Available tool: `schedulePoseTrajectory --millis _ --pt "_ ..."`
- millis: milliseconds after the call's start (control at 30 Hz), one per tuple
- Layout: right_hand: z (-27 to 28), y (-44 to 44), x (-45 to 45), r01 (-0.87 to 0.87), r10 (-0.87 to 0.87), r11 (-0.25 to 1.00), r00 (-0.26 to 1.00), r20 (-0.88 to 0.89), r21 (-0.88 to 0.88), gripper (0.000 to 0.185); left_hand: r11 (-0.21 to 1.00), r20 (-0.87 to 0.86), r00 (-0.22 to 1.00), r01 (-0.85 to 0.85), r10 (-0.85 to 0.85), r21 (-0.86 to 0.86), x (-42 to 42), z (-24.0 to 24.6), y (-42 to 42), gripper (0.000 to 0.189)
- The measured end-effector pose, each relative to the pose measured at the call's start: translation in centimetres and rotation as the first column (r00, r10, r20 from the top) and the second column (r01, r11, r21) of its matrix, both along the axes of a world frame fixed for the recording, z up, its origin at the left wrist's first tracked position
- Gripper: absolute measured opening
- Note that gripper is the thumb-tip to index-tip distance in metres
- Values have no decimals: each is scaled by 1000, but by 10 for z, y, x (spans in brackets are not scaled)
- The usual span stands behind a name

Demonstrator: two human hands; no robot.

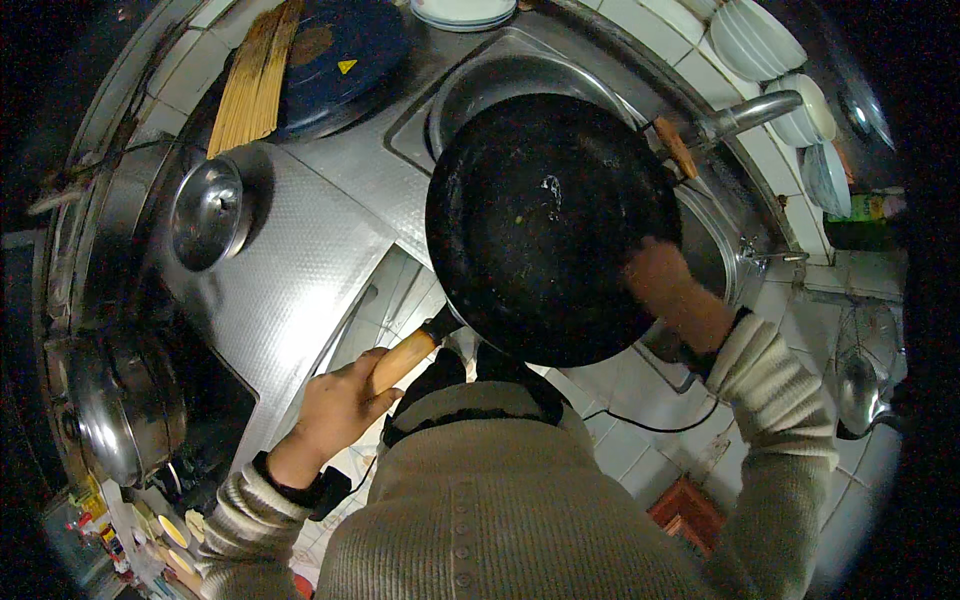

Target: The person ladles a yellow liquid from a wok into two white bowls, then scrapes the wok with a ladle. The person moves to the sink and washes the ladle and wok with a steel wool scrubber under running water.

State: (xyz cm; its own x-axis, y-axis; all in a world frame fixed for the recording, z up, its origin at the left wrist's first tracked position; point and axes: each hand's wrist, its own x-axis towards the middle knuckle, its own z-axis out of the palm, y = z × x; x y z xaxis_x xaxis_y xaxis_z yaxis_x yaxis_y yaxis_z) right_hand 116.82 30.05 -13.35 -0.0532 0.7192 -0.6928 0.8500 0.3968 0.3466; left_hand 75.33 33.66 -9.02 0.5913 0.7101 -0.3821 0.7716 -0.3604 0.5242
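Note:
A large black wok (pixel 525 225) is held over the steel double sink (pixel 517 60) in the head view. My left hand (pixel 337 409) grips its wooden handle (pixel 403 364), which points down and left. My right hand (pixel 660 277) is blurred and lies over the lower right part of the wok's inside; whether it holds something cannot be made out. A small wet patch glistens inside the pan. At the wok's far right side sits a small wooden side handle (pixel 675 148).
A steel bowl or lid (pixel 208 214) rests on the steel counter (pixel 300 247). Bamboo sticks (pixel 251 82) lie on a dark blue round lid (pixel 345 67). Bowls (pixel 757 37) stand along the right wall beside the faucet (pixel 750 112). A steel pot (pixel 127 412) is at left.

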Motion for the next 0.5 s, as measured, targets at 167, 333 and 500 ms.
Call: schedulePoseTrajectory --millis 167,333,500 --pt "-19 21 -19 330 -241 903 919 -312 276 26 999 -55 997 48 -47 15 2 4 2 47" --pt "-15 26 -81 414 -224 896 734 -641 161 40 994 -78 993 89 -84 64 3 10 4 46" --pt "12 30 -139 470 -128 875 460 -878 118 37 993 -118 989 97 -89 70 8 11 2 46"
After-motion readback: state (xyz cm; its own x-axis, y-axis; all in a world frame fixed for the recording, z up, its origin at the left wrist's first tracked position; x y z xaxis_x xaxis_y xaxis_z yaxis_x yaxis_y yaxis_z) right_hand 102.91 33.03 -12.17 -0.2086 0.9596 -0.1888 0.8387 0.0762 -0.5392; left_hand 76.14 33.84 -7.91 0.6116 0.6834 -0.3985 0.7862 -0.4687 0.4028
